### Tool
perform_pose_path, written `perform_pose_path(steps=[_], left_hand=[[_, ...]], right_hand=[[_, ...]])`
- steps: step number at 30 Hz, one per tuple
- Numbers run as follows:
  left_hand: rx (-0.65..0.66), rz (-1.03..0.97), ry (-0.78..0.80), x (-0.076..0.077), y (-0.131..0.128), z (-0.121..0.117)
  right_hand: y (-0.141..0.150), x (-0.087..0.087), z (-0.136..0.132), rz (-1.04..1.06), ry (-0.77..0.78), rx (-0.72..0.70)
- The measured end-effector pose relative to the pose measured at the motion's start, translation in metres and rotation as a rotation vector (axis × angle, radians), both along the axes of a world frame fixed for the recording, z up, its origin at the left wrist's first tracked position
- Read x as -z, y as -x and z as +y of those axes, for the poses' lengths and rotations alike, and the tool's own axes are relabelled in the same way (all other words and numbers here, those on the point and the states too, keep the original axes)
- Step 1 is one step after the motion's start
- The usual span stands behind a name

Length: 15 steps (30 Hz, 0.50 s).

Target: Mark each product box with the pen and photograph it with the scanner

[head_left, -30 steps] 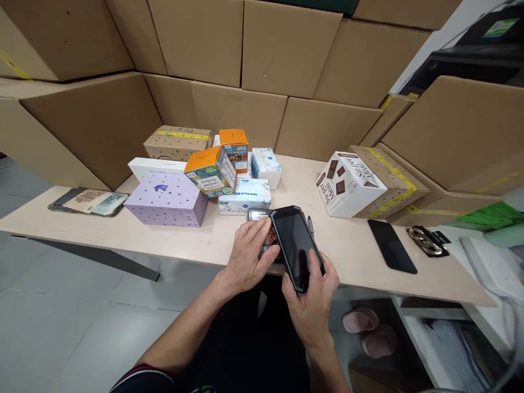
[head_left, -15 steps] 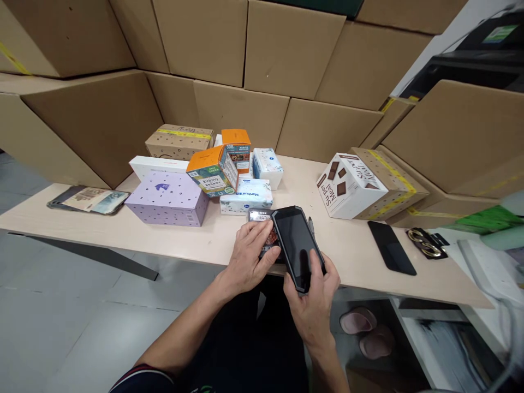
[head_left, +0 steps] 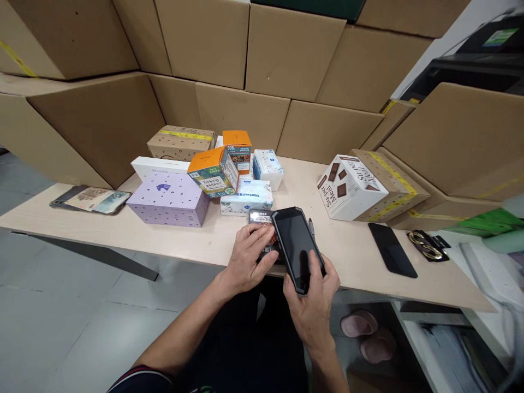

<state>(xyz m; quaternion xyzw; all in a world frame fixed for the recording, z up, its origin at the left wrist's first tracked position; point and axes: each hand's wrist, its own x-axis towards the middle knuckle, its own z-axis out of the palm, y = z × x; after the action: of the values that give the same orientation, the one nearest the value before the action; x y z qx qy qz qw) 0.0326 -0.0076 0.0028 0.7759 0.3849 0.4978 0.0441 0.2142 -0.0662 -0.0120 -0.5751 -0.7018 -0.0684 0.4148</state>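
My right hand (head_left: 314, 295) is closed around the lower end of a black rugged smartphone (head_left: 295, 240), its dark screen facing up and a fingertip resting on the glass. Beside it, my left hand (head_left: 250, 256) lies with fingers stretched out over a small dark printed pack (head_left: 260, 216) near the table's front edge. Those fingertips reach the phone's left edge, and part of the pack is hidden under hand and phone. A pen (head_left: 311, 226) pokes out behind the phone's right side. Just beyond the pack lies a tissue pack (head_left: 246, 197).
Orange-topped boxes (head_left: 213, 173), a lilac box (head_left: 167, 199) and banknotes (head_left: 96, 200) are to the left. On the right are a white Super Meal box (head_left: 350, 188), a taped carton (head_left: 395, 183), another black phone (head_left: 392, 250) and gold rings (head_left: 426, 245). Cardboard walls (head_left: 241, 114) rise behind.
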Motion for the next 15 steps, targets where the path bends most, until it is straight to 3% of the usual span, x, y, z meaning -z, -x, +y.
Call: perform_pose_path(steps=[9, 15], left_hand=[[0.025, -0.046, -0.135, 0.0057, -0.0003, 0.0044], [0.015, -0.051, -0.114, 0.0062, -0.0001, 0.0043]], right_hand=[[0.0005, 0.0003, 0.0009, 0.001, -0.011, 0.000], [-0.0012, -0.0020, 0.0015, 0.004, 0.003, -0.017]])
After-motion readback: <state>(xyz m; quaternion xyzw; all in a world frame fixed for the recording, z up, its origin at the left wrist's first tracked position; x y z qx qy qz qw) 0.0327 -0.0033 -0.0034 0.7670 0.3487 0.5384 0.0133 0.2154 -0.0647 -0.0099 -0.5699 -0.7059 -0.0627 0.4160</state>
